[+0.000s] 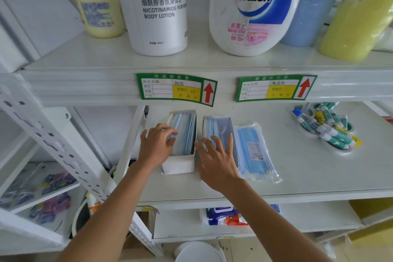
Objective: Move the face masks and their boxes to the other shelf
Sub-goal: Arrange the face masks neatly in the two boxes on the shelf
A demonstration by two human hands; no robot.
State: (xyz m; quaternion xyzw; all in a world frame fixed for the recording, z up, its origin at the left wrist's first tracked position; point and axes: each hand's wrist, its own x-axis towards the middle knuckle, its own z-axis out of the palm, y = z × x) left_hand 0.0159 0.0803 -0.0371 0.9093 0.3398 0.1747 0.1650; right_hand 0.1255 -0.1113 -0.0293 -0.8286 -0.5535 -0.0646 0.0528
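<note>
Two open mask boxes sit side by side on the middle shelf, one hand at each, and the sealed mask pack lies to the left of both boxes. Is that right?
Not quite. The head view shows the sealed mask pack lying to the right of both boxes, not the left. The rest holds: the left hand is at the left box, the right hand at the right box, both on the middle shelf.

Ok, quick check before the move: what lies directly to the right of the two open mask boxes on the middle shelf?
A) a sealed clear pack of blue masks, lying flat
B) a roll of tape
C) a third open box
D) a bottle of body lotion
A: a sealed pack of blue masks lies flat on the shelf just right of the right-hand box; the left-hand box sits on that box's other side.
</note>
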